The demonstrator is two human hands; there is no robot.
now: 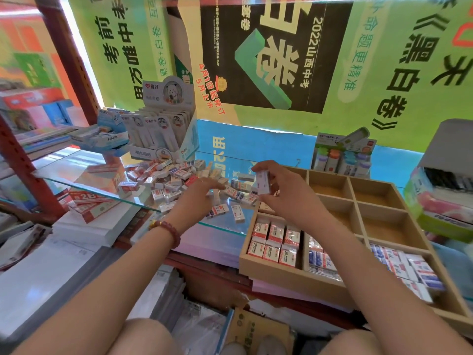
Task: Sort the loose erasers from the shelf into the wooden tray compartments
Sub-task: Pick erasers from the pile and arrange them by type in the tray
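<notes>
A heap of loose boxed erasers point(169, 179) lies on the glass shelf point(76, 172). My left hand point(197, 193) reaches over the heap's right side with fingers stretched out, blurred, holding nothing I can make out. My right hand point(271, 190) is raised above the wooden tray's left edge and pinches one white eraser point(263, 181) upright between thumb and fingers. The wooden tray point(279, 274) stands at the right, divided into compartments. Its near-left compartment holds red-and-white erasers point(273, 243). The near-middle and near-right ones hold blue-and-red erasers point(407, 267). The far compartments look bare.
Display boxes of correction tape point(161, 129) and a blue Aihao box point(107, 134) stand behind the heap. A pack of colourful tubes point(343, 157) sits behind the tray, stacked boxes point(442, 190) to its right. Red-and-white cartons point(89, 201) and paper stacks lie below left.
</notes>
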